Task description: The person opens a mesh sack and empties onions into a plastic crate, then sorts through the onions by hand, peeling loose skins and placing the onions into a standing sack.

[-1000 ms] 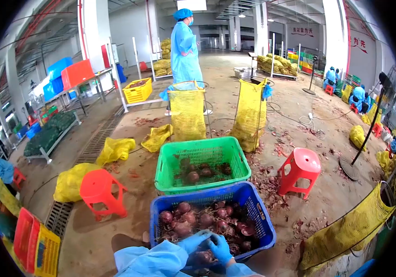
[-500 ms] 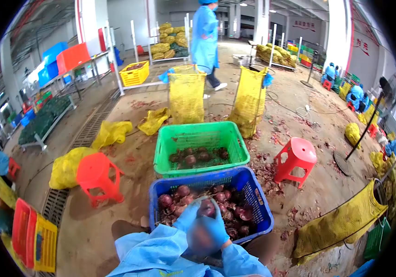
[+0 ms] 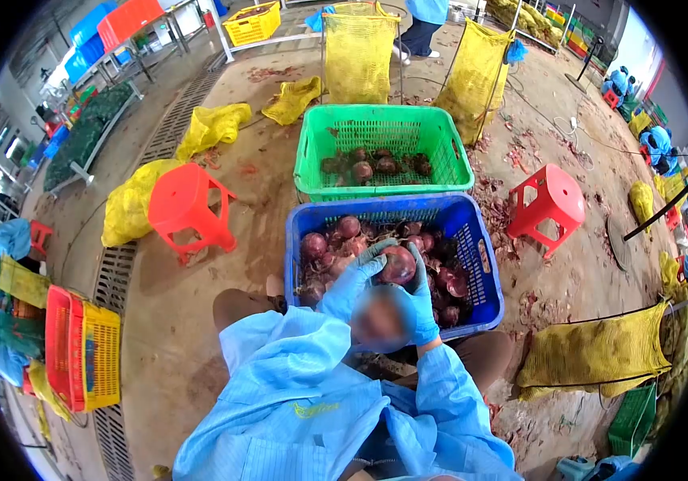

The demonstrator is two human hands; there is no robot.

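Both hands wear thin blue gloves and grasp one onion (image 3: 397,265) between them, above the near side of the blue crate (image 3: 392,202). The left hand (image 3: 357,282) is half curled, its fingers against the onion's left side; the right hand (image 3: 418,309) cups the right side, fingers bent up along it. A blurred patch covers the space just below the onion, so how the palms sit there is hard to tell.

The onion is round, smooth and glossy, purple-red with a paler sheen. More onions (image 3: 349,227) lie in the crate — some dull with dry, papery skin. The crate is hard plastic with slotted walls, like the green crate (image 3: 384,191) just beyond it. Mesh sacks (image 3: 357,60) of yellow netting stand behind. The gown (image 3: 280,401) is creased blue cloth with yellow lettering — too small to read.
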